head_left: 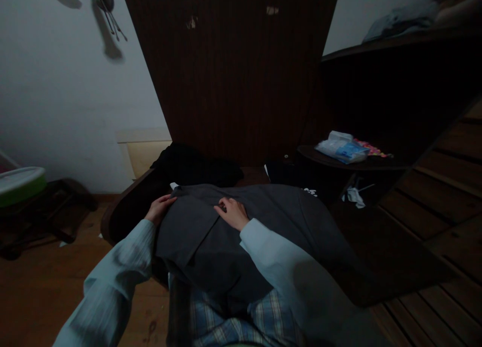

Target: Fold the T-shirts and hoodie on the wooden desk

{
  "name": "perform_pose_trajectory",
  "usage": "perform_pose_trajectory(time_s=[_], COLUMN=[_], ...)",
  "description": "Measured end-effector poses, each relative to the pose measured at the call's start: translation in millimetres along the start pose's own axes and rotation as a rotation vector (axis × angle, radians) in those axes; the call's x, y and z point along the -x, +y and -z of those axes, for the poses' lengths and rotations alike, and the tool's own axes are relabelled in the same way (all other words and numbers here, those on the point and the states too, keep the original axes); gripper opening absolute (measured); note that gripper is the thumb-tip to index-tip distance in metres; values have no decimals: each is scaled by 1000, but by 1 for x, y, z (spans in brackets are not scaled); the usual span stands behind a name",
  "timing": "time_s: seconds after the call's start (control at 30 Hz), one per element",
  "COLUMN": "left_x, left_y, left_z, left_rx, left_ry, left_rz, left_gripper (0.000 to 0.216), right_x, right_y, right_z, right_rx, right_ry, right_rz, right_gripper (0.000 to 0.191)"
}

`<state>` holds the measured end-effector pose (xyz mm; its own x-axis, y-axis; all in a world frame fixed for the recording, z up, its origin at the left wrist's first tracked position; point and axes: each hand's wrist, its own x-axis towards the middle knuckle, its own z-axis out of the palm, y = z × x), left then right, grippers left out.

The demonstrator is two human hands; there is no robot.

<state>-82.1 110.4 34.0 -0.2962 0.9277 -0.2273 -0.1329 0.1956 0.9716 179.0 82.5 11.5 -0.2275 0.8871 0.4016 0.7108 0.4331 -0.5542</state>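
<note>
A dark grey garment [263, 211] lies spread in front of me and hangs down toward my lap, with a fold line running diagonally across its left half. A small white tag or scrap [173, 186] shows at its upper left corner. At the garment's left edge, my left hand [160, 210] holds the cloth, fingers together on top. My right hand [233, 214] rests over the middle of the garment near the fold, its fingers curled toward the thumb at the cloth. The fingertips of the right hand are partly hidden in shadow.
Black cloth [196, 163] lies behind the garment against a dark wood panel [233, 76]. On the right, a curved shelf [320, 157] bears a plastic-wrapped packet [342, 148]. A green tub with a pale lid [22, 186] stands at left. Wooden slats [444, 186] line the right side.
</note>
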Motion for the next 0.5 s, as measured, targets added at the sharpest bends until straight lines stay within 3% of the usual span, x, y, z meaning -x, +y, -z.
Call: perform_pose_trajectory(time_s=[0.2, 0.33, 0.43, 0.5], left_x=[-15, -19, -7, 8], left_y=[9, 23, 33, 35], left_z=[-2, -5, -21, -40], left_rx=[-163, -461, -838, -1082], left_ry=[167, 197, 125, -26], left_rz=[-172, -316, -600, -747], left_gripper=[25, 22, 27, 31], right_x=[1, 4, 7, 7], right_y=[-12, -17, -18, -19], right_z=[-5, -7, -10, -11], right_rx=[206, 256, 273, 281], right_ry=[-74, -118, -127, -141], right_rz=[71, 177, 212, 207], right_gripper=[23, 31, 33, 32])
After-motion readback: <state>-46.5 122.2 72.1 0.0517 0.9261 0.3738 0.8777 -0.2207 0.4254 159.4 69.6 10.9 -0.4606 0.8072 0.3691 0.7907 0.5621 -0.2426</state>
